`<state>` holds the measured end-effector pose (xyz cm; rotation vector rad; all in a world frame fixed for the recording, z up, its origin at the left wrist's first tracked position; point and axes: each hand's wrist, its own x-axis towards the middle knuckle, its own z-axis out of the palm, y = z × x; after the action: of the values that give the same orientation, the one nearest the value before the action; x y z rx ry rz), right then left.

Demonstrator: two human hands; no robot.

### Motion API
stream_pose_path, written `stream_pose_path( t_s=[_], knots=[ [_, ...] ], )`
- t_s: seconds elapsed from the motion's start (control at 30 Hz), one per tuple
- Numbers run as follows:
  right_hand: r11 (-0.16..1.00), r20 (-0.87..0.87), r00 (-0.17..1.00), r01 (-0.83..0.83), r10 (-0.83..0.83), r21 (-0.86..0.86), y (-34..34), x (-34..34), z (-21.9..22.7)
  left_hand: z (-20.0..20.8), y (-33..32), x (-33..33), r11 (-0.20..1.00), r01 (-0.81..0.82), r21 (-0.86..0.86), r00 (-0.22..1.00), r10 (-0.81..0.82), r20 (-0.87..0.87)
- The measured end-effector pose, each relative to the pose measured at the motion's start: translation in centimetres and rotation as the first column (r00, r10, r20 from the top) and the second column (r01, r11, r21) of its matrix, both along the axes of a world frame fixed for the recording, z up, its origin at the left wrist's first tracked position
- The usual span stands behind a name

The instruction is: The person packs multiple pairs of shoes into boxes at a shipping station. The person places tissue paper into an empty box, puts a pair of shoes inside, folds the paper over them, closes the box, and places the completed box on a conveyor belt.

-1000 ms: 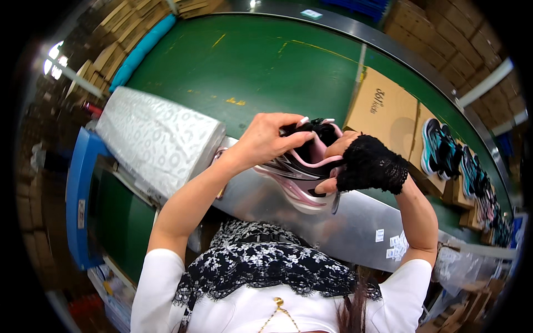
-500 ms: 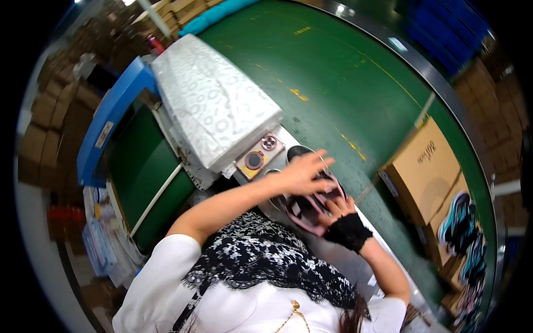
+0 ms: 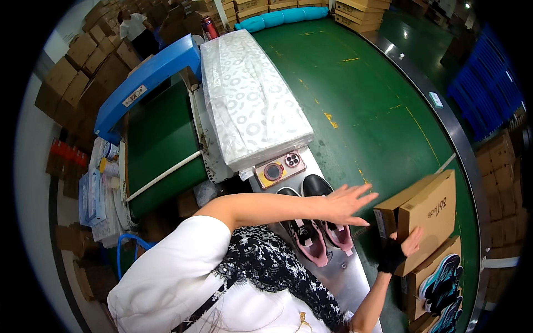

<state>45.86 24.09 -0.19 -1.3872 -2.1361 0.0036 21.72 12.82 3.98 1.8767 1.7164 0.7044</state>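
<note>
A pair of black shoes with pink heels rests on the metal table (image 3: 347,283) in front of me, one shoe (image 3: 315,250) left of the other shoe (image 3: 341,236). My left hand (image 3: 347,205) is open above the right shoe, fingers spread toward the cardboard shoebox. To the right, my right hand (image 3: 410,244), in a black wrist cover, grips the near left edge of the shoebox lid (image 3: 430,219), fingers over its face. The lid is tilted up from the box body (image 3: 388,216). The inside of the box is hidden.
A phone (image 3: 280,169) lies beside a wrapped white patterned stack (image 3: 255,100). Left stands a small green conveyor (image 3: 161,144) under a blue arch (image 3: 147,83). A wide green belt (image 3: 355,105) runs beyond the table. More boxes with black-and-blue shoes (image 3: 441,283) sit at right.
Both hands have left the pink-and-black shoes, which now lie on the table. My right hand has moved right to the shoebox, and its lid has tilted up. The view has turned.
</note>
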Motion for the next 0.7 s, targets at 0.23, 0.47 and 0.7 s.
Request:
stream_pose_path(
  t_s=[0.23, 0.47, 0.7],
  knots=[
    [0.978, -0.978, 0.009, 0.013, -0.208, -0.208, -6.9, 5.5, 6.3, -1.5, 1.7, -0.3, 0.908, 0.063, -0.414, 0.99, -0.109, -0.09],
    [0.765, -0.504, 0.576, 0.478, -0.644, -0.431, -14.4, 22.4, -12.3, -3.4, 1.2, -3.4, 0.984, 0.142, -0.105, 0.99, -0.143, 0.001],
    [0.664, -0.361, 0.577, 0.489, -0.732, -0.565, -18.3, 17.0, -12.9, -4.8, -5.8, -16.2, 0.749, -0.562, 0.351, 0.825, 0.536, 0.176]
  ],
)
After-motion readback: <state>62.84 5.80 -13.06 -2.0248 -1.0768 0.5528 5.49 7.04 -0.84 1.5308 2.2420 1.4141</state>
